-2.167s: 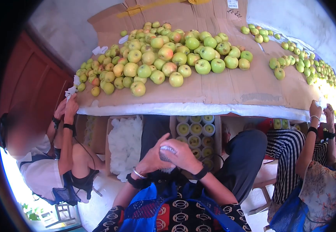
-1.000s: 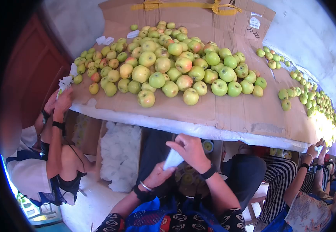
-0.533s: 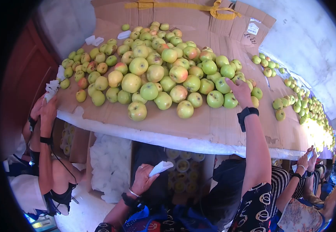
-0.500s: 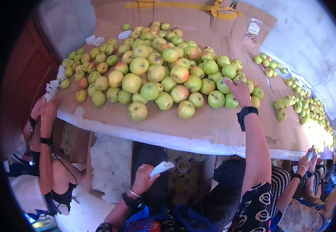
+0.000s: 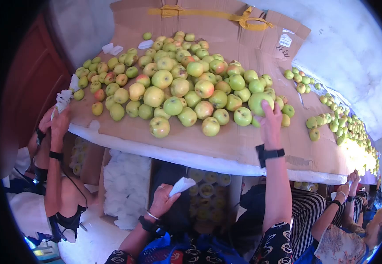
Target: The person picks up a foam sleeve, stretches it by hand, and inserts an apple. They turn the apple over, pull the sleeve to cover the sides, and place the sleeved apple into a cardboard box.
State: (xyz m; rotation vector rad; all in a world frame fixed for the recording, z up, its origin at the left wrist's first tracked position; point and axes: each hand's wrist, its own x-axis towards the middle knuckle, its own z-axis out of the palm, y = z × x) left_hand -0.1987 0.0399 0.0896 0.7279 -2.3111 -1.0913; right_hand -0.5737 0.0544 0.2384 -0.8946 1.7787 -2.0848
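Note:
A wide heap of green and reddish apples (image 5: 180,87) lies on the cardboard-covered table (image 5: 191,143). At the heap's right side my right hand (image 5: 271,125) grips a green apple (image 5: 258,104), lifted slightly over its neighbours. Below the table's front edge, my left hand (image 5: 162,201) has its fingers closed on a white foam net (image 5: 182,186), which looks collapsed and has no apple visible in it. Dark bands are on both wrists.
Under the table stand a box of white foam nets (image 5: 126,189) and a box of packed apples (image 5: 206,190). A co-worker's hands (image 5: 58,121) hold foam at the left. More people sit at the right by further apples (image 5: 354,132).
My right hand has closed on the green apple and raised it a little, shifting slightly left and down. My left hand still holds the foam net, now tilted more upright.

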